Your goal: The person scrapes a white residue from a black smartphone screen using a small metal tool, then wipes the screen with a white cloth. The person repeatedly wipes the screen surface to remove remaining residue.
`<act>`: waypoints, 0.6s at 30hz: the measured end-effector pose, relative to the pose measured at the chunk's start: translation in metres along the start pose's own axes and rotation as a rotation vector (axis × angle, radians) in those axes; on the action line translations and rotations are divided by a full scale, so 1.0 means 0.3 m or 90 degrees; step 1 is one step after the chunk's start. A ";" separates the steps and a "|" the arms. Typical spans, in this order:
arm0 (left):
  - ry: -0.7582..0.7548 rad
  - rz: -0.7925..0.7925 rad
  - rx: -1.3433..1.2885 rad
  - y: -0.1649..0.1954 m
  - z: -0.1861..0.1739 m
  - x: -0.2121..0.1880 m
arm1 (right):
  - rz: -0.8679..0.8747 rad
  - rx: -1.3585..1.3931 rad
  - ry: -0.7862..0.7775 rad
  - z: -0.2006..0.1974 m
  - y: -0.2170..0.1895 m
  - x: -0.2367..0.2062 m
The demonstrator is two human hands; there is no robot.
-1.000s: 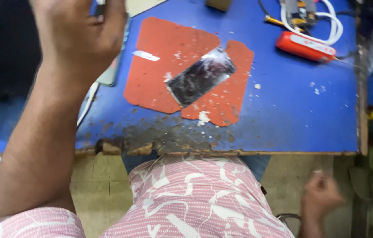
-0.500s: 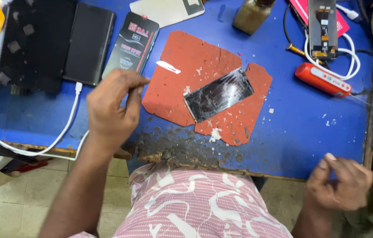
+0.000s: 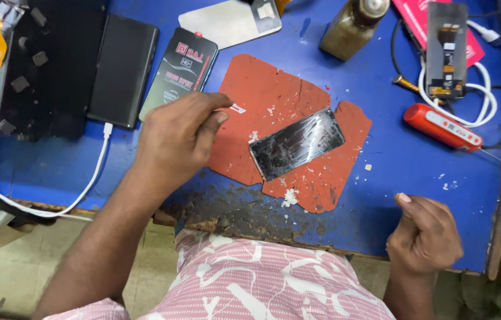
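We are pinching a small white blade [image 3: 238,108] in our left hand [image 3: 176,139] over the red mat [image 3: 268,89], left of the cracked phone screen [image 3: 296,143]. Our right hand [image 3: 425,234] is curling loosely, empty, at the table's near edge [image 3: 381,249]; a red tool [image 3: 443,127] is lying far right.

Free room lying w/ bare blue table [image 3: 381,178] right of red mat [image 3: 274,101], near side, up to right hand [image 3: 425,237] resting at near edge. Blocking far right: red tool [image 3: 443,126], white cable [image 3: 484,106], phone part [image 3: 446,50]. Brown bottle [image 3: 354,26] standing far centre. Left hand [image 3: 176,139] hovering over mat's left edge, closing that approach. Cracked screen [image 3: 298,144] lying mid-mat. Left side crowding w/ dark phone [image 3: 123,71], boxed phone [image 3: 179,74], charging lead [image 3: 84,189]. Narrow gap between bottle & mat staying passable.
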State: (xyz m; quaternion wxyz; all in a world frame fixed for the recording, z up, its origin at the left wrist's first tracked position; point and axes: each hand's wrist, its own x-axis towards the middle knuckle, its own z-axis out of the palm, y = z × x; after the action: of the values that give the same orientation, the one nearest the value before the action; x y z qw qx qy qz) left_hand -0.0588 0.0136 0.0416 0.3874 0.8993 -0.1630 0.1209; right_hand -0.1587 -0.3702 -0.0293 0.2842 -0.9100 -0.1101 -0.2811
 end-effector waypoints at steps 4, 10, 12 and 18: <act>-0.098 0.001 0.064 0.015 0.032 0.004 | -0.023 0.019 -0.013 0.000 -0.003 0.004; -0.108 -0.005 0.038 0.073 0.106 -0.056 | -0.042 0.000 -0.043 0.008 -0.017 0.029; -0.112 0.012 0.035 0.095 0.135 -0.062 | -0.060 -0.014 -0.054 0.009 -0.023 0.037; -0.155 0.072 0.157 0.165 0.204 -0.029 | -0.047 -0.005 -0.063 0.009 -0.048 0.054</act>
State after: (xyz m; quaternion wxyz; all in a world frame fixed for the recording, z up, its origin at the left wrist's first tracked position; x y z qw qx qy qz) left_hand -0.0804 -0.0618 0.0300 0.2445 0.9373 -0.2431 0.0516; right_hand -0.1495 -0.3563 -0.0153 0.2641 -0.9192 -0.1567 -0.2466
